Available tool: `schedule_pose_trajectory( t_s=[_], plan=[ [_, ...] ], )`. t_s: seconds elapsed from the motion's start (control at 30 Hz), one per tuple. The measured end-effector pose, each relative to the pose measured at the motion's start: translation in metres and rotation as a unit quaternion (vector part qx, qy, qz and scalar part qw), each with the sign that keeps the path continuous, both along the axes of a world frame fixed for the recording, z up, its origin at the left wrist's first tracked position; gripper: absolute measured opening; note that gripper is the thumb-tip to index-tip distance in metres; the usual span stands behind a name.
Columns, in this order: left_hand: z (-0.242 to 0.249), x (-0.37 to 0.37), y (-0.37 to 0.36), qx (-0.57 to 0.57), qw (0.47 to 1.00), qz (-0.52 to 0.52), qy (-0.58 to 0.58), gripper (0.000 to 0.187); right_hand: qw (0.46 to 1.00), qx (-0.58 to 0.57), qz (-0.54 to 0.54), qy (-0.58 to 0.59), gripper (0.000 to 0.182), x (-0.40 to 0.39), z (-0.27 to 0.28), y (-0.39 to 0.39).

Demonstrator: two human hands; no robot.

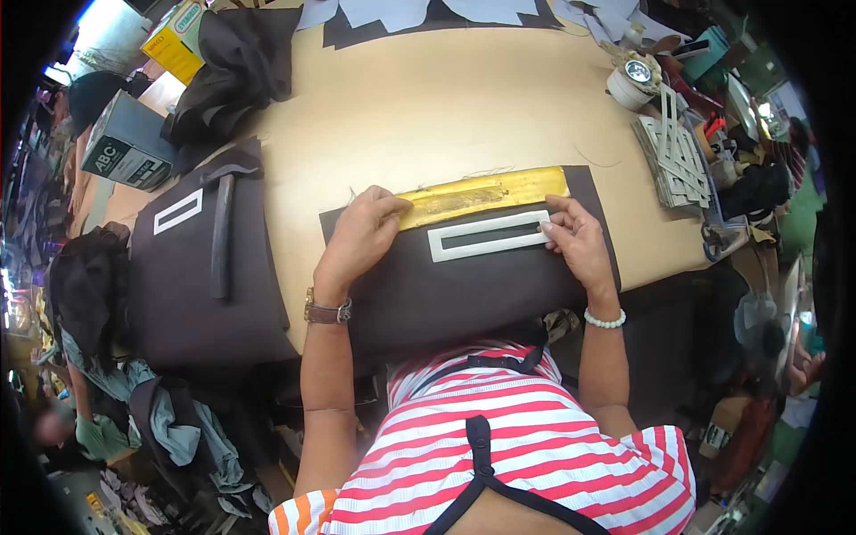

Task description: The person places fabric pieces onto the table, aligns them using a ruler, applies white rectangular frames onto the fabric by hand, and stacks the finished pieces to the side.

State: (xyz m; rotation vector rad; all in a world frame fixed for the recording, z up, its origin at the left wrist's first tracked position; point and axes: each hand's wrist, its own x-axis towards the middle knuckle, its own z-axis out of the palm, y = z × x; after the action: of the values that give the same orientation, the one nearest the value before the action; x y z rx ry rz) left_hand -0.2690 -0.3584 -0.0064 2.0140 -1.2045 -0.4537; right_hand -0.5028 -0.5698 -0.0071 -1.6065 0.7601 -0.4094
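Note:
A dark sheet of material lies at the table's front edge, and across its upper part runs a yellow strip with a worn brown middle. My left hand pinches the strip's left end between thumb and fingers. Just below the strip lies a white rectangular frame with a long slot. My right hand has its thumb and fingertips closed at the frame's right end, close to the strip's lower right corner.
To the left, a hammer and another white frame rest on a second dark sheet. An ABC can and a yellow box stand behind. Stacked pale frames and a white roll are at right.

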Motion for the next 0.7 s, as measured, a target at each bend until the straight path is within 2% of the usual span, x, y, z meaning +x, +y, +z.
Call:
schedule_pose_trajectory(
  t_s=[0.07,0.27,0.63,0.7],
  plan=[
    [0.003,-0.003,0.002,0.015,1.0,0.001,0.027,0.026,0.999,-0.04,-0.007,0.021,0.04,0.005,-0.001,0.004],
    [0.008,-0.015,0.007,0.016,0.999,0.002,-0.035,0.048,0.996,-0.069,-0.002,0.053,0.039,0.016,0.006,0.008],
    [0.005,-0.017,0.006,0.014,0.999,0.007,-0.046,0.048,0.993,-0.084,-0.014,0.076,0.04,0.022,0.008,0.007],
    [0.005,-0.018,0.004,0.009,0.999,0.009,-0.053,0.047,0.99,-0.121,-0.033,0.067,0.042,0.02,0.0,0.005]
  ],
)
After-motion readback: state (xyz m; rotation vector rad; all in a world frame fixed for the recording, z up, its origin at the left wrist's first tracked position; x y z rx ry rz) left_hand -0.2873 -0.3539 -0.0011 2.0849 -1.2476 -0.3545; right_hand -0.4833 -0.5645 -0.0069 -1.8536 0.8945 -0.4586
